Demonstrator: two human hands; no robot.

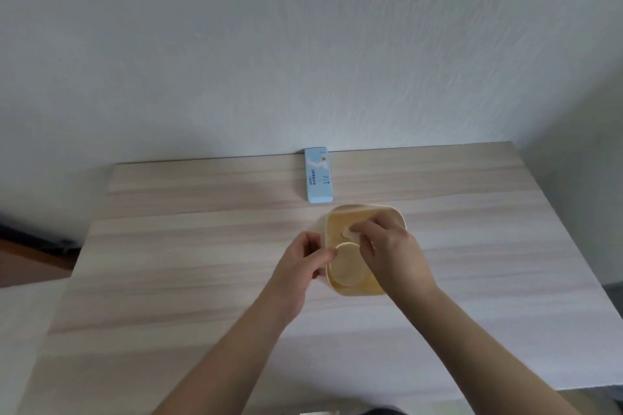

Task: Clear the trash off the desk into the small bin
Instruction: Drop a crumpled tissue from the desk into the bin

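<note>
Head view — two hands, left hand point(305, 258) gripping one bin point(365, 212), right hand point(387, 246) pinching scrap point(347, 232).

Two bare forearms are showing in the head view, with no sleeve, cuff, watch, ring or bracelet covering either of them as far up as the lower edge of the frame. The left hand point(303, 261) and the right hand point(392, 254) are wearing no gloves. Fingernails are looking short, though blur is hiding their detail. At the bottom edge, between the arms, a dark shape is showing, too little of it to tell what.
</note>
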